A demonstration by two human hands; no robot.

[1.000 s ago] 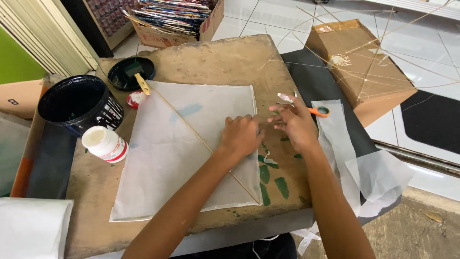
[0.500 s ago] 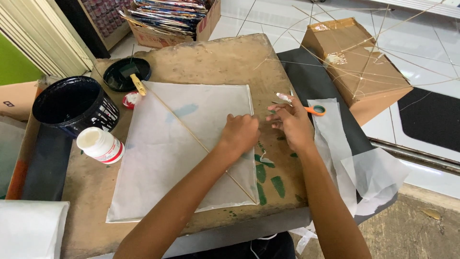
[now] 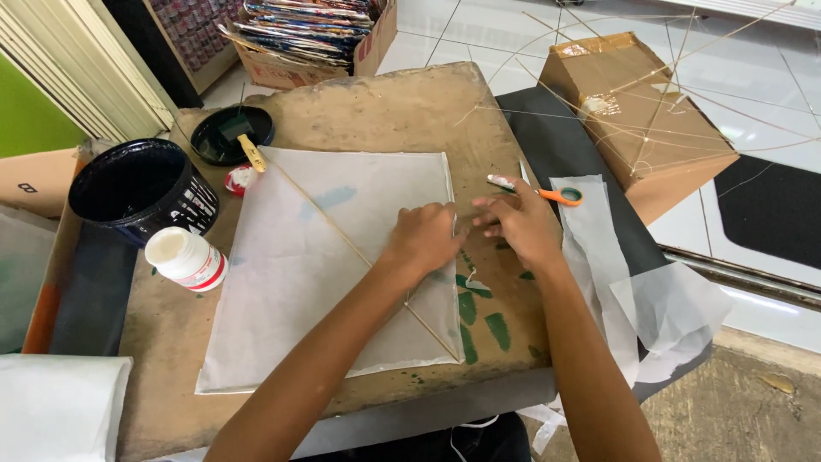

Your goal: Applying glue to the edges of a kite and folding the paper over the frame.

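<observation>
Paper sheet [image 3: 291, 282], thin, white and nearly square, lies flat on the worn brown board [image 3: 376, 111], covering most of its near half. A thin bamboo stick [image 3: 342, 239] runs across it on the diagonal, from the far left corner to the near right corner. A faint blue-green smear shows through near the sheet's far middle, and green paint marks [image 3: 483, 312] dot the board just past its right edge.

The left hand [image 3: 423, 239] rests palm down on the sheet's right edge, fingers bent and pressing the paper flat, close to the stick. The right hand [image 3: 522, 227] sits just beside it on the board at that same edge, fingers curled toward the left hand; whether it pinches anything I cannot tell.

At the far left stands a black bucket [image 3: 141, 188] with a printed label on its side; its inside looks dark and what it holds is unclear. Just beside it a small white bottle [image 3: 188, 259] with a red-and-white label lies tilted. Behind them a black lid [image 3: 231, 135] holds a brush [image 3: 244, 141] with a pale wooden handle, and a small red-and-white thing [image 3: 241, 180] lies next to it.

Orange-handled scissors [image 3: 539, 190] lie on the board's right side, near loose strips of white paper [image 3: 616, 282]. A brown cardboard box [image 3: 641, 120] on the tiled floor carries a tangle of thin sticks and string. Another cardboard box [image 3: 316, 43] beyond the board is filled with stacked colourful printed sheets.
</observation>
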